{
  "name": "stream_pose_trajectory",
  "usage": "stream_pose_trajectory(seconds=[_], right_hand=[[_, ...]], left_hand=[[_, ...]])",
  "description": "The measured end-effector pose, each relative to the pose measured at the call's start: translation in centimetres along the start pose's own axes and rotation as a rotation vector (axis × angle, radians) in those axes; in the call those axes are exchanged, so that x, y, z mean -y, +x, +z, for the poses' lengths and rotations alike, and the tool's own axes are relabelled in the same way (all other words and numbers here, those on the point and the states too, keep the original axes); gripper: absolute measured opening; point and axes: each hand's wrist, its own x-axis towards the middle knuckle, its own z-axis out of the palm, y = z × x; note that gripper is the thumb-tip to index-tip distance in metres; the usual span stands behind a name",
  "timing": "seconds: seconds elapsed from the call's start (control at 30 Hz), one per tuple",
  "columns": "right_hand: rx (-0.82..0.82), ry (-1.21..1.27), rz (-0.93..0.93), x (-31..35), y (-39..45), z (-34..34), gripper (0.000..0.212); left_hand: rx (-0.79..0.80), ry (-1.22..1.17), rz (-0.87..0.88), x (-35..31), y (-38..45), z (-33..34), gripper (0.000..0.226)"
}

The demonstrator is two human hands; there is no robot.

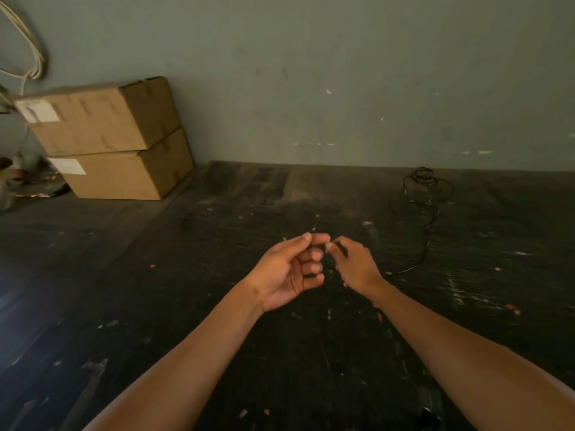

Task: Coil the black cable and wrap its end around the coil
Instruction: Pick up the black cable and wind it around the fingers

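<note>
The left hand point(287, 270) and the right hand point(354, 265) meet, each pinching the near end of the black cable point(427, 219). It trails right across the dark tabletop point(186, 290) into a loose tangle; thin, limp, light, best fed through fingertips.

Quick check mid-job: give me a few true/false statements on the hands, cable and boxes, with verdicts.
1. Both hands, left and right, meet over the dark table. True.
2. The cable is fully coiled in the hands. False: most lies loose on the table, far right.
3. Two boxes are stacked at far left. True.
4. The boxes sit on the cable. False: they are well apart.
5. The cable trails toward the right hand. True.
</note>
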Motion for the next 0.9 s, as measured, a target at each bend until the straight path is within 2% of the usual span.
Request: stream_pose_trajectory(seconds=[0.17,0.4,0.53,0.73,0.9], right_hand=[[0.106,-0.002,-0.063,0.8,-1.0,0.6,0.016],[0.412,-0.101,-0.113,2.5,-3.9,1.4,0.015],[0.604,-0.261,-0.18,3.3,-4.7,0.7,0.018],[0.441,-0.375,-0.409,6.7,-3.5,-3.3,0.023],[0.328,-0.482,-0.439,8.6,-1.1,-7.3,0.018]], left_hand=[[-0.004,-0.027,0.08,-1.1,1.2,0.5,0.031],[-0.057,0.006,0.131,-3.5,3.8,-0.8,0.036],[-0.095,0.054,0.121,-4.3,4.9,-2.2,0.033],[-0.093,0.152,-0.005,-2.9,5.2,-4.7,0.035],[0.054,0.237,-0.118,-1.1,4.7,-4.7,0.04]])
